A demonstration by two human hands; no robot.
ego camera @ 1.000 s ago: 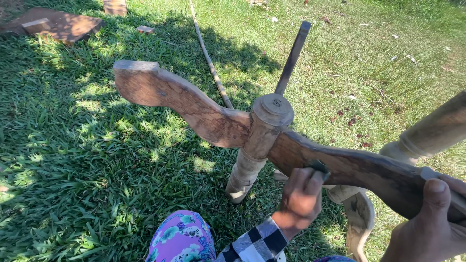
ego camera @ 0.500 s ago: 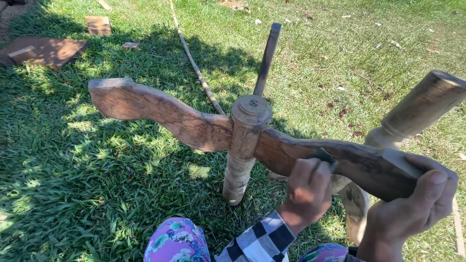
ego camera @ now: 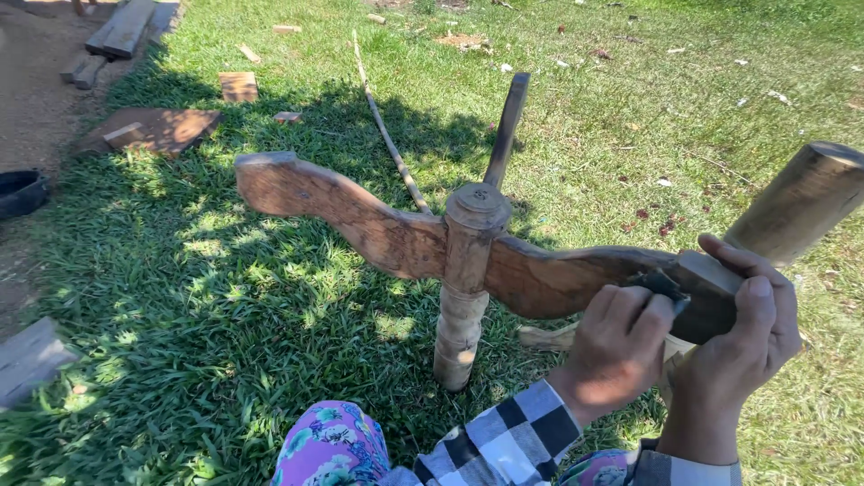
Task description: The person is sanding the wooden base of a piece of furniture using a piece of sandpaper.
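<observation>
A wooden stand rests on the grass: a turned post [ego camera: 463, 297] with curved carved arms [ego camera: 342, 211] and a dark leg [ego camera: 506, 130] reaching away. My left hand [ego camera: 621, 337], in a checked sleeve, presses a small dark piece [ego camera: 661, 283] against the top edge of the right arm. My right hand [ego camera: 742, 337] wraps around that arm's end. What the dark piece is cannot be told.
A thick round log [ego camera: 801, 202] slants in from the right behind my hands. A thin stick [ego camera: 387, 135] lies on the grass beyond the stand. Flat boards [ego camera: 157, 130], planks [ego camera: 121, 31] and a black round rim [ego camera: 18, 193] sit at the left. My floral-clothed knee [ego camera: 328, 445] is below.
My right hand has closed further around the arm's end. My left hand with the dark piece has shifted slightly along the arm. The view has swung, showing more ground at the left.
</observation>
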